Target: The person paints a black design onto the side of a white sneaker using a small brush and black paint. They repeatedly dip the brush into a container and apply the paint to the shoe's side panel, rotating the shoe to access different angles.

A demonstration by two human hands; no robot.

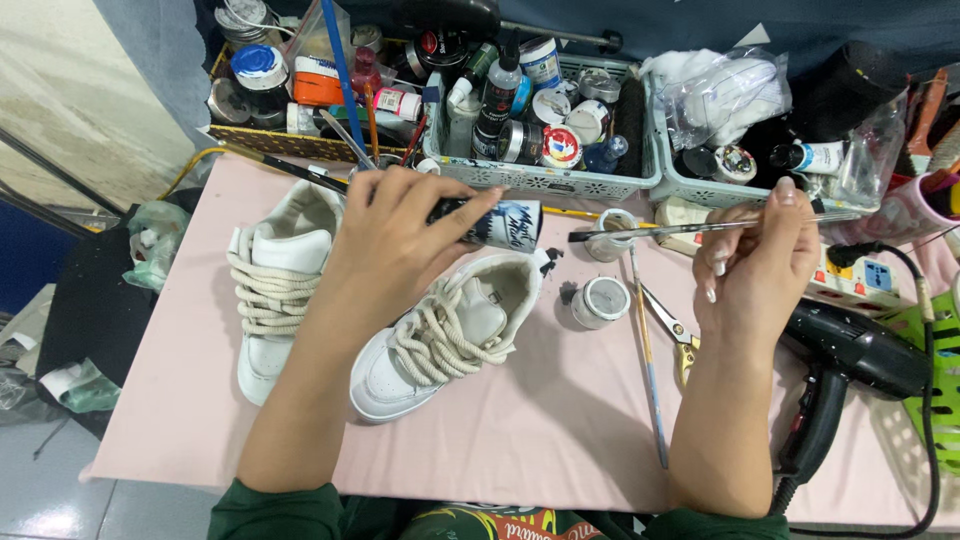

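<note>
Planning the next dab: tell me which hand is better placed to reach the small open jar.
Right. The right hand holds the paintbrush, bristles beside the small open jar; the left hand grips a paint bottle.

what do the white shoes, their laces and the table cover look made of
Shoes: smooth white leather or faux leather, faint sheen. Laces: thick twisted cream rope, probably cotton. Table cover: matte pink cloth or soft sheet, lightly creased.
</note>
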